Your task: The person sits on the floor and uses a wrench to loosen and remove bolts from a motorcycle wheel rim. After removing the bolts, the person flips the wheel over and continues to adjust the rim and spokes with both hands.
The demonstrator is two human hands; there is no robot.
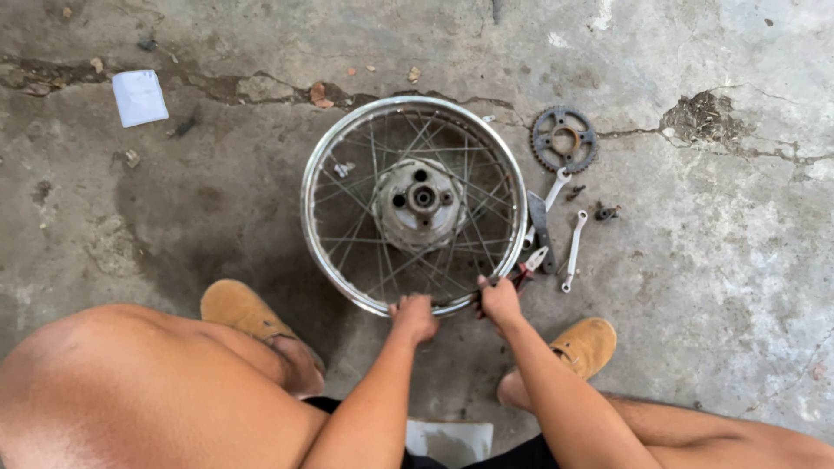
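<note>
Down on the floor (pixel 217 200), a wheel (pixel 413 205) lies flat. It has a shiny round rim, thin spokes and a grey hub (pixel 420 201) in the middle. The floor is grey, cracked and stained. A person squats over the wheel, with bare knees at the bottom of the view. The left hand (pixel 413 316) is curled tight on the near edge of the rim and grips it. The right hand (pixel 499 300) is also at the near edge, a bit to the right. It is closed around pliers (pixel 528 264) with dark red handles. The tips of the pliers point up and to the right, just beside the rim. I cannot tell if they bite on a spoke. Two tan shoes sit on the floor, the left shoe (pixel 239 308) below the wheel and the right shoe (pixel 584 345) under the right arm. Just right of the wheel lie some tools. One spanner (pixel 572 252) lies a little apart, and another spanner (pixel 551 193) lies close to the rim. A dark flat tool (pixel 540 227) lies between them. A round sprocket (pixel 564 139) with teeth lies above the tools. A small dark bit (pixel 605 212) lies near the spanners. A white paper (pixel 139 97) lies far off to the left.
</note>
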